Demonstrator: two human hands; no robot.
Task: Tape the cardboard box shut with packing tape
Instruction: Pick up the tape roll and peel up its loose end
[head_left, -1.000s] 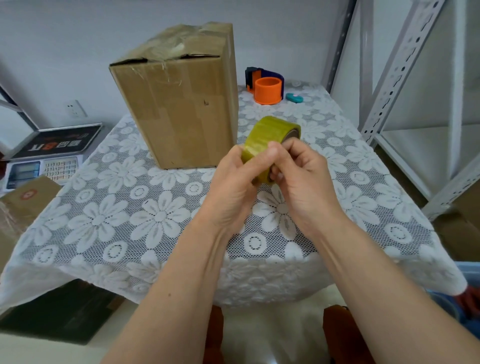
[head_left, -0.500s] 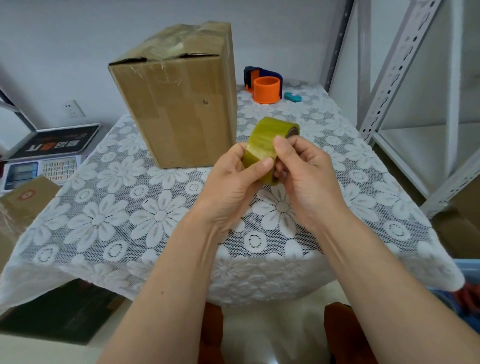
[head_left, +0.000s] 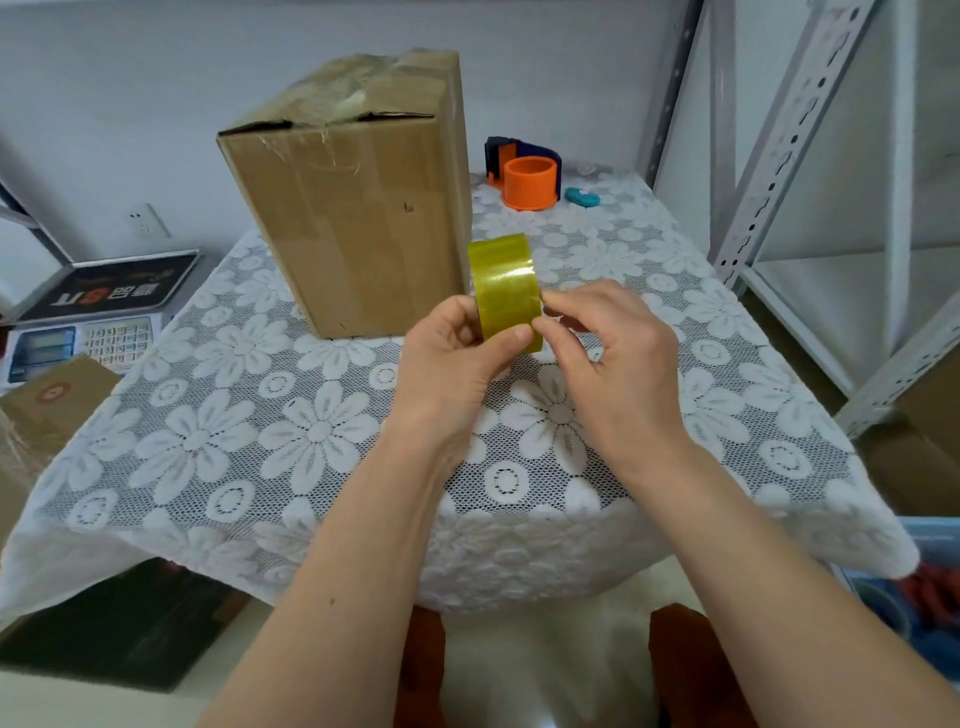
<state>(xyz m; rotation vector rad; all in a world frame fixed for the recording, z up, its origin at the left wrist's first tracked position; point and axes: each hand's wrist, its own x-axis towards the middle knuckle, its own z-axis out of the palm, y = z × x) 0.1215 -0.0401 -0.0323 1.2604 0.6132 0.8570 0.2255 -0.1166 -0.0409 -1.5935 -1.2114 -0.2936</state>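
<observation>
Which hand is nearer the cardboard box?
Left. The left hand holds the tape roll just in front of the cardboard box; the right hand is farther right.

tape roll (head_left: 505, 291): yellowish, held edge-on above tablecloth (head_left: 260, 431)
left hand (head_left: 451, 358): thumb on roll's near face
right hand (head_left: 613, 353): fingertips at roll's right rim
cardboard box (head_left: 353, 208): upright, just behind roll, top flaps gapped
dispenser (head_left: 524, 174): orange/blue, far corner

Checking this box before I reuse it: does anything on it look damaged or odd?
Yes. The cardboard box's top is not flat: the flaps bulge and gape along the near top edge, with crumpled old tape over them. A small dark nick marks its right face.
</observation>
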